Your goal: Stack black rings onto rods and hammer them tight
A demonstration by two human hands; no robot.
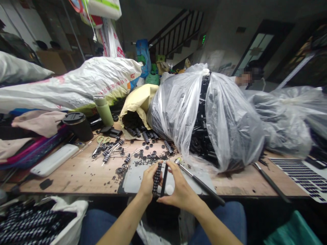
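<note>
My left hand [147, 182] is closed around a stack of small black rings threaded on a rod [156, 178], held upright above a grey mat [135, 178]. Right beside it, my right hand [180, 187] pinches a thin black strip [164, 180], also upright, close against the stack. Loose black rings [143, 157] and several filled rods [146, 136] lie scattered on the wooden table [84, 172] just beyond my hands. A long black tool with a yellow tip [196, 180] lies to the right of my right hand.
Large clear plastic bags of black parts [204, 115] fill the table's right side. A yellow bag [136, 102], a green bottle [103, 110], a black lidded cup [78, 126], scissors [102, 141] and a white case [55, 160] stand left. A person sits behind the bags.
</note>
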